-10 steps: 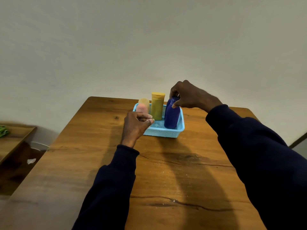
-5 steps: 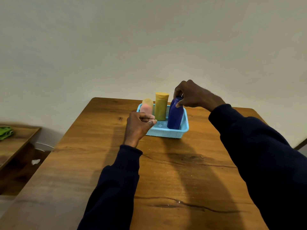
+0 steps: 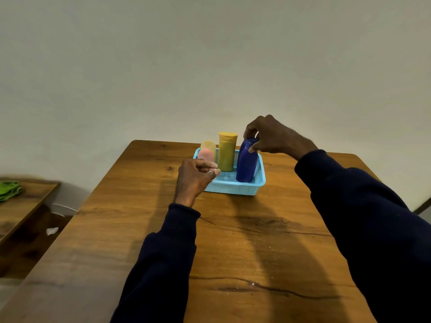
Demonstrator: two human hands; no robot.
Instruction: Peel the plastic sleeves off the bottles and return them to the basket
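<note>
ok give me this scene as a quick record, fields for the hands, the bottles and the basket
surface: wooden table
basket: light blue, on the table's far side
in basket: blue bottle, yellow bottle, pink bottle, with a pale bottle behind the pink one; all standing
right hand: grips the blue bottle's top from above
left hand: fingers curled, in front of the basket's near left corner; cannot tell if it holds anything
elsewhere: green cloth on a side table at far left
</note>
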